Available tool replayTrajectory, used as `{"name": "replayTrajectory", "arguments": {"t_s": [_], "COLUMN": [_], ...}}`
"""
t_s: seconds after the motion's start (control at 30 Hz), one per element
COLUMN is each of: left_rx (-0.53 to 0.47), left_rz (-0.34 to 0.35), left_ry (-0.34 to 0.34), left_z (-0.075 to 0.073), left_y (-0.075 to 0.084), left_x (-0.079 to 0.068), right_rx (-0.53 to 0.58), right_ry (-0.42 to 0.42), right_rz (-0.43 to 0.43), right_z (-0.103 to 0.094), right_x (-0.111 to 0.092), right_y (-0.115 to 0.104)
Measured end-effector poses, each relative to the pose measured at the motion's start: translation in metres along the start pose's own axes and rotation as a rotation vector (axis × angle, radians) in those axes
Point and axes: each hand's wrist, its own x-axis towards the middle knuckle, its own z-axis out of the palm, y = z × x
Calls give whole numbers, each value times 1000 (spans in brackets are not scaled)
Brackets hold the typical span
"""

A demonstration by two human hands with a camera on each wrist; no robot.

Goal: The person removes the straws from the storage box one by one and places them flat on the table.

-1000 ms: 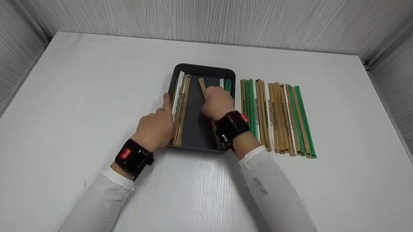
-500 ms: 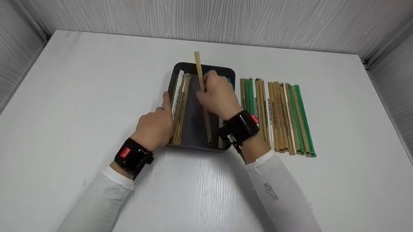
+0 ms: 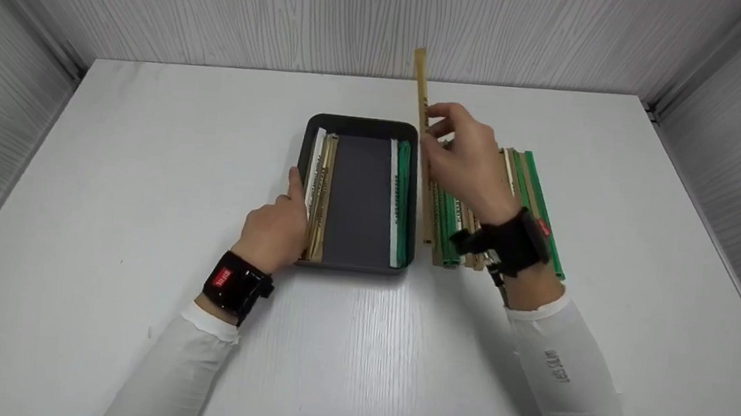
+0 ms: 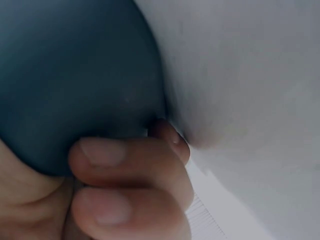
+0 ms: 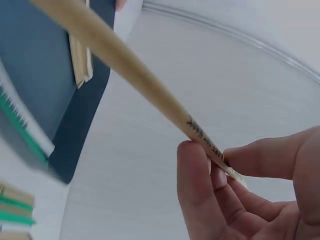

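Note:
A dark rectangular tray (image 3: 365, 126) stands mid-table. Inside, white and brown paper-wrapped straws (image 3: 322, 197) lie along the left wall; white and green ones (image 3: 399, 204) line the right. My left hand (image 3: 274, 232) holds the tray's left side near the front corner, index finger straight along the wall; in the left wrist view the other fingers curl against the tray (image 4: 95, 75). Past the tray's right rim, my right hand (image 3: 472, 158) pinches a brown paper-wrapped straw (image 3: 420, 78) between thumb and fingers. That straw (image 5: 145, 82) is raised, its far end above the table's back edge.
Right of the tray, a row of brown, green and white wrapped straws (image 3: 543, 206) lies side by side on the white table (image 3: 630, 311). My right hand and wrist strap (image 3: 508, 243) hide part of it. A wood-grain panel (image 3: 373, 20) rises behind the table.
My right hand has lifted the brown straw out of the tray and carried it right, over the rim, toward the row. The left hand stays at the tray's left side.

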Motion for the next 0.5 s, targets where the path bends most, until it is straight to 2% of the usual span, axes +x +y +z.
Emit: {"name": "replayTrajectory", "arguments": {"t_s": [0.23, 0.37, 0.5], "left_rx": [2, 6, -5], "left_rz": [-6, 2, 1], "left_ry": [8, 10, 4], "left_z": [-1, -2, -1], "left_y": [0, -3, -2], "left_x": [1, 0, -1], "right_rx": [38, -23, -89], "right_ry": [37, 40, 21], "right_rz": [161, 200, 233], "right_z": [-50, -70, -81], "right_x": [-20, -29, -33], "right_y": [54, 83, 107]}}
